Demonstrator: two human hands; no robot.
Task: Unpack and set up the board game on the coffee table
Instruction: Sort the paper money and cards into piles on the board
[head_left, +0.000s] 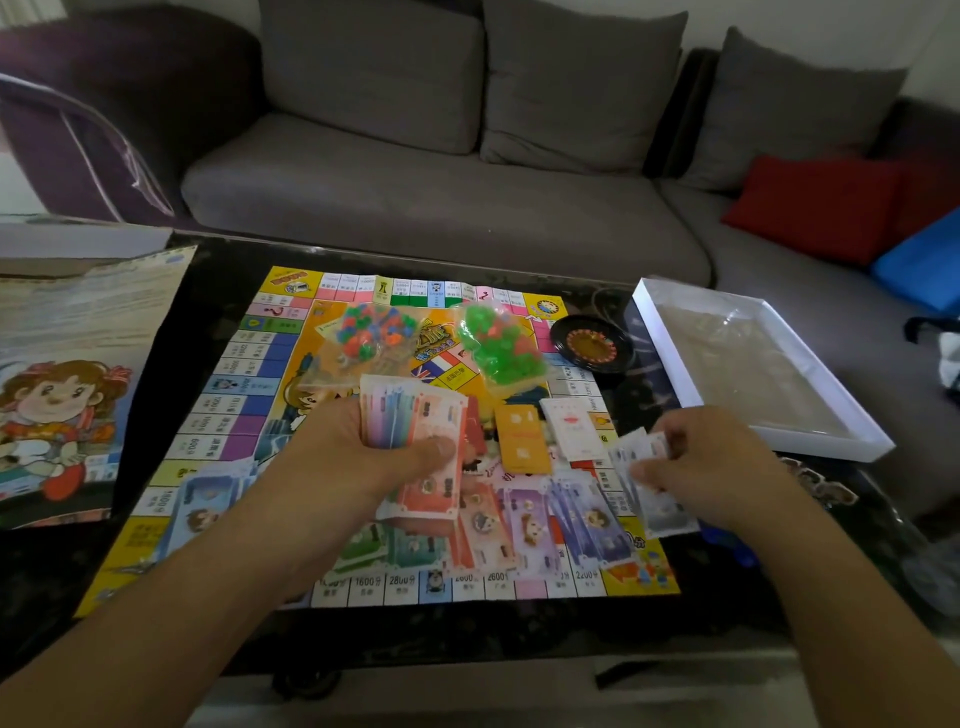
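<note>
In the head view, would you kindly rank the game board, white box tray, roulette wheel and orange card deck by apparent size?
1. game board
2. white box tray
3. roulette wheel
4. orange card deck; looks close to the wheel, so that ranking is unsure.

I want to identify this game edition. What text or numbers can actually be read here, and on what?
"1600", "2800", "2600", "2200": bottom row of squares on the game board.
"100": square on the board's left edge.
Chinese characters on the board, the play money, the cards: too blurred to read.
</note>
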